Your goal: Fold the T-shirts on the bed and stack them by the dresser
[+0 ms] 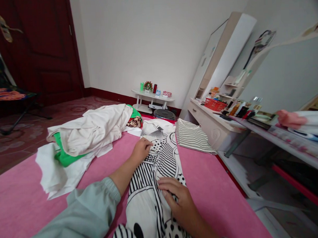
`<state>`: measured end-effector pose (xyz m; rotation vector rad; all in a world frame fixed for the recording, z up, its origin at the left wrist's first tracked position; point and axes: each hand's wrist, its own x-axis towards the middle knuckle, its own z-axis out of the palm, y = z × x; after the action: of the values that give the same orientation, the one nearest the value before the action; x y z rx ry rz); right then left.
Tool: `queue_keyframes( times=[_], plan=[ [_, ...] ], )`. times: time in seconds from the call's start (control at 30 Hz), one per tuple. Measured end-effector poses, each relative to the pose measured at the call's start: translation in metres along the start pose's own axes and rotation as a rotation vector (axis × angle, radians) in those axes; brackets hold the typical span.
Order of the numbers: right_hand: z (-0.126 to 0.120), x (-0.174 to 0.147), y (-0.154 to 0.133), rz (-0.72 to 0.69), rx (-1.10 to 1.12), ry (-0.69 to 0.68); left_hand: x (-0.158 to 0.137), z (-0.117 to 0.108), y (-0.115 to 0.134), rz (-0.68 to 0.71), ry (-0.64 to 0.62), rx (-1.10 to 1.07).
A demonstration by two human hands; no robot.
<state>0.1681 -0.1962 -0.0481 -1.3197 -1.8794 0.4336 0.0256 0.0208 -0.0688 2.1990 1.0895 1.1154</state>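
Observation:
A long white garment with black stripes, dots and curved lines (145, 209) lies lengthwise on the pink bed cover (206, 187), its near end bunched. My left hand (142, 150) is at its upper left part, fingers bent and closed together on the cloth. Lower down and to the right, my right hand (178, 193) rests on the same garment with its fingers stretched out and the thumb a little apart. Whether the garment is a dress or trousers, I cannot tell.
A loose pile of white clothes (93, 129) with a green piece (68, 158) lies on the left. A folded striped shirt (192, 136) sits at right. Beyond are a low white shelf (152, 94), a dressing table (211, 120) and a glass-topped desk (281, 138).

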Motion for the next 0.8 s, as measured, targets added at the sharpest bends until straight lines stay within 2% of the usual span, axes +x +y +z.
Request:
queue_keyframes(
  times=[0.1,0.17,0.23,0.37,0.43,0.53,0.63,0.73,0.8],
  plan=[
    [-0.009,-0.004,0.004,0.065,0.032,0.086,-0.008,-0.009,0.001,0.017,-0.062,-0.016],
    [-0.024,-0.014,0.010,0.034,-0.014,0.080,-0.021,-0.026,0.000,0.047,-0.147,-0.040],
    [-0.045,-0.029,0.017,-0.066,-0.097,-0.010,-0.041,-0.050,-0.002,0.099,-0.291,-0.075],
    [-0.084,-0.057,0.018,-0.334,-0.266,-0.323,-0.094,-0.107,0.003,0.232,-0.607,-0.113],
    [-0.091,-0.063,0.011,-0.403,-0.329,-0.440,-0.115,-0.127,0.014,0.287,-0.685,-0.096],
    [-0.083,-0.062,0.003,-0.440,-0.360,-0.513,-0.131,-0.137,0.034,0.398,-0.707,-0.061],
    [-0.065,-0.058,0.010,-0.451,-0.297,-0.486,-0.131,-0.131,0.053,0.522,-0.677,-0.066],
    [-0.056,-0.053,0.019,-0.377,-0.199,-0.458,-0.128,-0.126,0.067,0.582,-0.650,-0.150],
    [-0.058,-0.053,0.015,-0.297,-0.134,-0.477,-0.129,-0.128,0.078,0.590,-0.641,-0.218]
  ],
)
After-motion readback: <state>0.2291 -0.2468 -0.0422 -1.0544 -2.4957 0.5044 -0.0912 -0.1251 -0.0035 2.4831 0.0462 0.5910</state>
